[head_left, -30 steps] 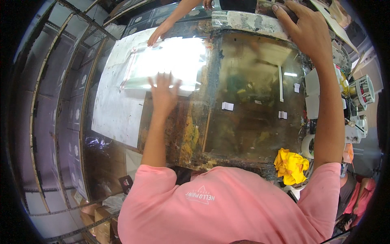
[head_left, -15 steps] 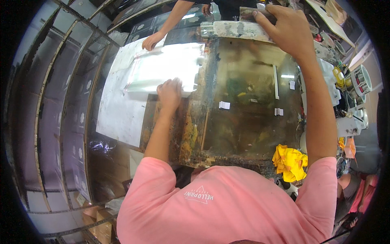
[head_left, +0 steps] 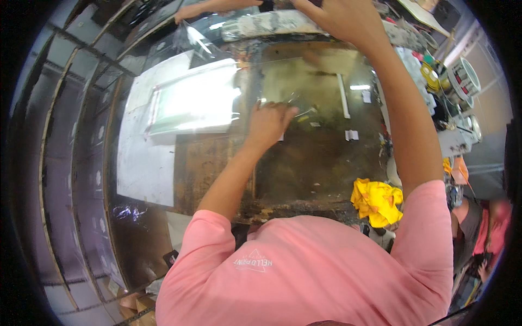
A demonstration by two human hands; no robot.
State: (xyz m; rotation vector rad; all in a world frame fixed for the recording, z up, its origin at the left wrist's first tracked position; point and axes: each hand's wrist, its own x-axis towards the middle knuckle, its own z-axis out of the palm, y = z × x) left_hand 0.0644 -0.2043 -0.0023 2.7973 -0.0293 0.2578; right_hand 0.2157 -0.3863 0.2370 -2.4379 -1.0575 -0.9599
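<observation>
My left hand [head_left: 272, 124] is closed, its fingertips pinching what looks like the edge of a clear plastic sheet [head_left: 309, 113], seen mostly by its glints. It hovers over the left part of a brown, glossy flat panel [head_left: 304, 168]. To its left, a shiny stack of clear sheets [head_left: 190, 103] rests on white paper [head_left: 142, 163]. At the top, my right hand [head_left: 342, 19] reaches past a whitish, stained bar [head_left: 272, 23]. Its thumb is stretched out, and the other fingers run out of the picture, so what they grip is hidden.
A co-worker's hand [head_left: 187, 13] lifts a crumpled clear sheet [head_left: 198, 41] at the far left. A yellow cloth [head_left: 378, 202] lies at the near right. Small white pads [head_left: 352, 135] and a white strip [head_left: 343, 96] sit on the panel. Tins [head_left: 465, 81] stand at right; metal racks [head_left: 76, 157] at left.
My left hand has moved right from the sheet stack to above the brown panel. The co-worker's hand has left the stack, and a clear sheet is lifted. My right hand sits higher in the picture.
</observation>
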